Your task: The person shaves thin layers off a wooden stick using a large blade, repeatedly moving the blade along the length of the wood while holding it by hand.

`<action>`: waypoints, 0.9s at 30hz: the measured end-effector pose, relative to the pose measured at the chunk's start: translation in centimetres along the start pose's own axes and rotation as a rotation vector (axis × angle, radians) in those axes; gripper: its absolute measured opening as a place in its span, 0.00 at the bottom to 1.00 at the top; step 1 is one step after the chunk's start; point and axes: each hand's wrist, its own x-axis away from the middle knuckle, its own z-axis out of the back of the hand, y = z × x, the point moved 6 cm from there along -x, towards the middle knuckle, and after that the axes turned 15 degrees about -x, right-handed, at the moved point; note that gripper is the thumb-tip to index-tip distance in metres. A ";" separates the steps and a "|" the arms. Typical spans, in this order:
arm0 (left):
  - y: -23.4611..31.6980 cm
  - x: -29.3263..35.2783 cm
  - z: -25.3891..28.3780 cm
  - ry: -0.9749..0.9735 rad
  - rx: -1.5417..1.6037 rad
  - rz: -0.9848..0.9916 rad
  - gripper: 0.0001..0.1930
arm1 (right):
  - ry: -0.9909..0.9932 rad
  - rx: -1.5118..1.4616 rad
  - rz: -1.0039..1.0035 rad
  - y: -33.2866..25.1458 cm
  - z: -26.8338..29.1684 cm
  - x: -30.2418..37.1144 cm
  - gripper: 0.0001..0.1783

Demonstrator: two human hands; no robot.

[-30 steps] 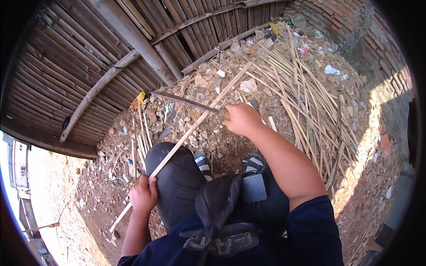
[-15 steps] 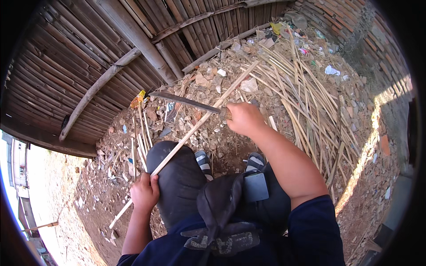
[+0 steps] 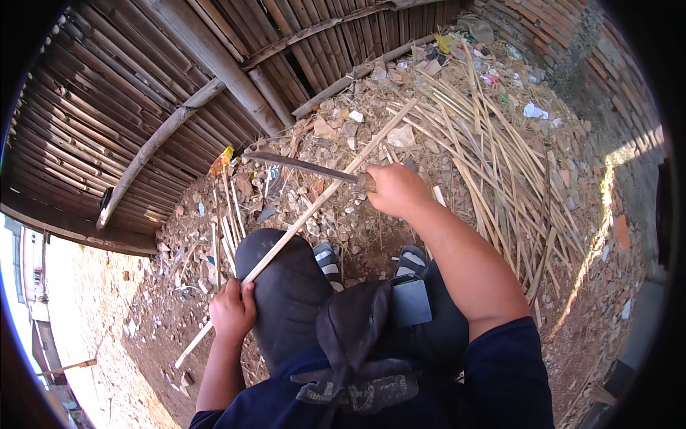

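Observation:
A long pale bamboo strip [image 3: 299, 224] slants from the lower left to the upper right across my left knee. My left hand [image 3: 232, 309] is closed around its lower part, beside the knee, and the strip's near end sticks out below the fist. My right hand [image 3: 394, 189] grips the short handle of a machete [image 3: 306, 166]. Its dark, narrow blade points left and lies across the strip above my knee, seemingly against it. The strip's far end extends beyond the blade over the rubble.
A heap of split bamboo strips [image 3: 493, 157] covers the ground at right. A few more strips [image 3: 232, 207] stand by my left knee. A bamboo wall [image 3: 121, 107] rises at left, a brick wall [image 3: 622, 107] at right. Rubble and litter surround my sandaled feet [image 3: 411, 262].
Hands, machete and strip stay almost in place, with only a very slight shift of the blade to the right. The patch of sunlight at right has narrowed.

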 end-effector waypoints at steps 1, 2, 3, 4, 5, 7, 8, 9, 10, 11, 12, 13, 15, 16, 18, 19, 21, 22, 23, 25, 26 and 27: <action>0.2 -0.3 0.1 0.020 0.024 0.004 0.18 | -0.020 0.012 0.085 -1.1 -0.1 0.4 0.14; 0.3 -0.5 0.2 0.040 0.047 0.010 0.17 | -0.016 0.013 0.087 -1.5 -0.5 0.7 0.14; 0.5 -0.4 0.3 0.044 0.046 0.011 0.17 | -0.088 0.067 0.142 -2.3 -1.5 1.2 0.14; 0.5 -0.2 0.4 0.027 0.028 0.006 0.17 | -0.163 0.118 0.194 -2.8 -2.4 1.7 0.14; 0.5 0.1 0.5 0.010 0.009 0.004 0.17 | -0.164 0.132 0.209 -3.2 -2.6 1.9 0.13; 0.4 -0.1 0.5 0.017 0.026 0.008 0.17 | -0.139 0.111 0.166 -2.3 -1.7 0.8 0.12; 0.3 -0.2 0.4 0.026 0.046 0.009 0.17 | -0.111 0.095 0.120 -1.3 -0.9 0.0 0.12; 0.3 -0.3 0.3 0.050 0.050 0.005 0.17 | -0.024 0.048 0.052 1.2 -0.3 -1.1 0.13; 0.5 -0.6 0.5 0.059 0.056 0.005 0.17 | 0.062 -0.060 -0.109 3.5 0.8 -1.6 0.15; 0.8 -0.9 0.7 0.052 0.038 -0.006 0.18 | 0.086 -0.056 -0.138 4.5 0.6 -1.5 0.16; 1.1 -1.2 0.9 0.046 0.021 -0.020 0.18 | 0.112 -0.052 -0.169 5.4 0.5 -1.4 0.17; 0.9 -1.1 0.9 0.050 0.020 -0.017 0.18 | 0.113 -0.051 -0.165 4.7 0.8 -1.3 0.17; 0.4 -0.6 0.8 0.057 -0.004 -0.024 0.18 | 0.006 0.046 -0.156 2.8 0.9 -1.0 0.16; 0.3 -0.6 0.7 0.055 -0.002 -0.026 0.18 | 0.005 0.047 -0.160 2.1 1.1 -0.7 0.16; 0.2 -0.7 0.5 0.024 0.032 -0.011 0.18 | 0.013 0.014 -0.089 0.5 1.3 0.0 0.15; 0.6 -0.8 0.6 0.030 0.058 -0.011 0.18 | 0.009 0.012 -0.093 0.5 0.7 0.4 0.15; 0.6 -0.7 0.8 0.037 0.043 -0.013 0.18 | -0.074 0.111 0.095 -0.8 -0.3 0.3 0.14; 0.6 -0.5 0.8 0.029 0.031 -0.020 0.17 | -0.075 0.108 0.096 -0.7 -0.3 0.3 0.14; 0.5 -0.6 0.7 0.028 0.028 -0.019 0.17 | -0.066 0.115 0.098 -0.4 -0.1 0.1 0.14; 0.4 -0.6 0.6 0.040 0.052 -0.004 0.17 | -0.005 0.021 -0.008 1.1 0.9 -0.5 0.14; 0.6 -0.8 0.6 0.048 0.059 -0.008 0.17 | 0.004 0.028 -0.010 2.3 0.8 -0.8 0.14; 0.8 -0.9 0.6 0.027 0.041 -0.007 0.17 | 0.047 0.003 -0.095 4.6 0.2 -1.3 0.15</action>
